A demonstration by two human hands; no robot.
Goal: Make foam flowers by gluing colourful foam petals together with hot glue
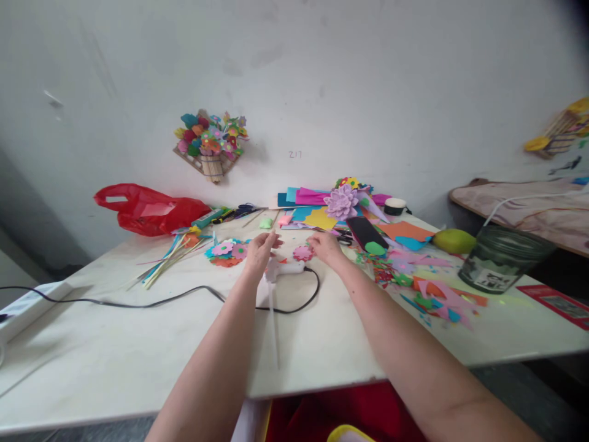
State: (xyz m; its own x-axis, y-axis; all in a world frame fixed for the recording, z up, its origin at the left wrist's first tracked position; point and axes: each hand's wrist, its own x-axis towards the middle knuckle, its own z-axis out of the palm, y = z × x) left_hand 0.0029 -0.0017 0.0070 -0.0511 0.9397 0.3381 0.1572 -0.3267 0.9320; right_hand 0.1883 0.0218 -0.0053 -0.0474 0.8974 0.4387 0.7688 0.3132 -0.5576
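Note:
My left hand [263, 250] is over the middle of the table, fingers stretched apart, with no object visible in it. Close by on the right, my right hand [326, 247] has its fingers curled at the right edge of a pink scalloped foam flower [302, 253], seemingly pinching it. Just below both hands lies a white glue gun [288, 268], with a long pale glue stick [275, 331] pointing toward me. Left of my left hand, several foam flowers [224, 248] in blue, pink and orange lie in a pile.
A black cable [151, 303] runs from the left to the glue gun. A red plastic bag [150, 209] and thin strips [172, 264] lie at the left. Foam sheets [317, 218], scraps [442, 298], a green mango-like fruit [454, 241] and a dark glass jar [499, 261] occupy the right.

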